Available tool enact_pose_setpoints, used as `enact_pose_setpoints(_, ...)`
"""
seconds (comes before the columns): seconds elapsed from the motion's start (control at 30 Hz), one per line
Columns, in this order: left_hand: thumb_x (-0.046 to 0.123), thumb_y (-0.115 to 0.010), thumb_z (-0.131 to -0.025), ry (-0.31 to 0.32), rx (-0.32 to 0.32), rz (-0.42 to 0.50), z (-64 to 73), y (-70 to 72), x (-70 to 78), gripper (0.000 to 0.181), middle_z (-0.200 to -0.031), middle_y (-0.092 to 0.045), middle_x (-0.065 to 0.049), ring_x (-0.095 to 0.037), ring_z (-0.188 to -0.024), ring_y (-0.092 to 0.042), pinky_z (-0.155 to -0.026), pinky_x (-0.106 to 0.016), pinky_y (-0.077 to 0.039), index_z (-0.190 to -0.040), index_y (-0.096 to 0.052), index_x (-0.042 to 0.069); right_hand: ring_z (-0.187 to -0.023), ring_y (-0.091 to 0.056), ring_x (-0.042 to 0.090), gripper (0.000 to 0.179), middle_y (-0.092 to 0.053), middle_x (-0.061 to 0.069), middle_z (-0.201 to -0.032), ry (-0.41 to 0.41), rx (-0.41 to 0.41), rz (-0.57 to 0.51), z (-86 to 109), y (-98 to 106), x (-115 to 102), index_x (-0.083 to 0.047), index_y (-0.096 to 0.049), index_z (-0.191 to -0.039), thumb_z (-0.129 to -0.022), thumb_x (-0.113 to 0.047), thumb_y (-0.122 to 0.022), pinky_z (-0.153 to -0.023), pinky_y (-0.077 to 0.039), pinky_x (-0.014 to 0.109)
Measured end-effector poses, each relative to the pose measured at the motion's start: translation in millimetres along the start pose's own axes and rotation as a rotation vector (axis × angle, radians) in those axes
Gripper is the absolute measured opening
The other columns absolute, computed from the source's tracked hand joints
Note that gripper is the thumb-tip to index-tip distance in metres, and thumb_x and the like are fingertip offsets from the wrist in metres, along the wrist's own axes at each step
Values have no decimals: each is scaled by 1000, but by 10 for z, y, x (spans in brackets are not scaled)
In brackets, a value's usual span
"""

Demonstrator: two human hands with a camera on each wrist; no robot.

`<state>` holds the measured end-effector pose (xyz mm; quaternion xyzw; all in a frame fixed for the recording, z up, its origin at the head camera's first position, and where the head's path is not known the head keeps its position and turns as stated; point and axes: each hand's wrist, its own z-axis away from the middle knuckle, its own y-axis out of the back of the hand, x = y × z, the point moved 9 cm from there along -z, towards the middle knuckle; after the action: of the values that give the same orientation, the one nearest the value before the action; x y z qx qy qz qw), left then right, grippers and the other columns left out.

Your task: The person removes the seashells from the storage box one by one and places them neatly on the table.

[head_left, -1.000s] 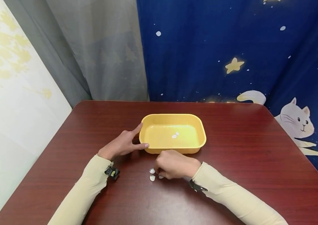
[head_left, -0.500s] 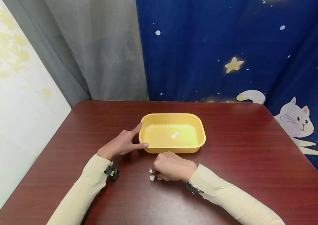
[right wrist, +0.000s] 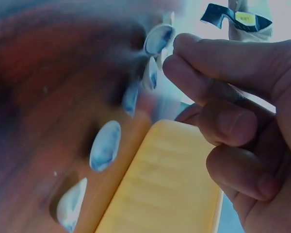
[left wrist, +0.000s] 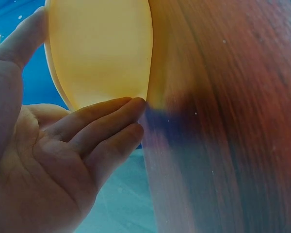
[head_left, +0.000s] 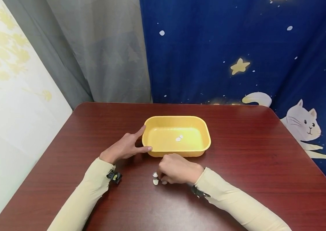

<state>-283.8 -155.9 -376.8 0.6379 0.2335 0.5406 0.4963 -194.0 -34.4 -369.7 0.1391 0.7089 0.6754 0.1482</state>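
Note:
My left hand [head_left: 125, 149] rests on the left end of a yellow plastic basin [head_left: 177, 151], thumb and fingers spread along its rim. In the left wrist view, its fingertips [left wrist: 136, 104] touch the outside wall. In front of the basin, my right hand [head_left: 177, 168] is low over the table, fingers curled. Its thumb and index finger pinch at the edge of a small white seashell [right wrist: 159, 40], mostly hidden from the head view. More shells [head_left: 155, 182] lie just left of the fingertips. The right wrist view shows others, including an oval shell [right wrist: 105, 145], on the basin side.
Two small white pieces [head_left: 178, 139] lie on the basin floor. The reddish-brown table [head_left: 246, 154] runs back to a grey curtain [head_left: 116, 57] and a blue curtain [head_left: 197, 57]. A white panel [head_left: 12, 122] stands at the left.
My right hand shifts slightly left and toward me over the shells, then back a little toward the basin. The left hand and the basin keep their places.

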Motion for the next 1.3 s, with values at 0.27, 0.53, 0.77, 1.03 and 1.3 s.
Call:
enact_pose_setpoints(0.27, 61, -67, -88, -4, -3, 3, 4, 5, 23, 102, -138, -59, -25, -26, -109, -61, -99, -44, -51, -163, -13, 17, -55, -44, -2, 21, -59, -16, -58, -8, 15, -60, 44, 60, 60, -25, -70, -63, -78, -22, -83, -51, -39, 16)
enact_pose_setpoints(0.53, 67, -65, -86, 15, -8, 17, 6, -20, -2, 105, -135, -60, -21, -23, -102, -60, -95, -41, -51, -163, -12, 21, -69, -63, -1, 7, -73, -16, -76, -10, 95, -154, 132, 279, 199, -24, -81, -81, -82, -17, -81, -66, -52, 19)
enact_pose_setpoints(0.77, 70, -65, -85, 44, -23, 35, 17, -26, -20, 106, -133, -60, -19, -24, -103, -57, -94, -40, -50, -163, -11, 21, -73, -67, 7, 5, -75, -9, -78, -78, 165, -166, 221, 445, 480, -18, -80, -83, -82, -14, -81, -73, -56, 27)
enact_pose_setpoints(1.03, 70, -65, -85, 44, -22, 35, 30, -23, -34, 107, -140, -57, -19, -25, -109, -57, -96, -42, -50, -163, -11, 20, -70, -65, 6, 5, -74, -10, -77, -130, 231, -217, 261, 522, 726, -17, -80, -84, -83, -12, -79, -71, -54, 25)
enact_pose_setpoints(1.3, 66, -66, -87, 35, -25, 37, 38, -8, -13, 106, -153, -46, -22, -29, -130, -56, -109, -48, -47, -163, -12, 17, -71, -67, 12, 6, -72, -11, -73, -199, 166, -132, 227, 614, 993, -19, -79, -82, -82, -13, -78, -67, -53, 27)
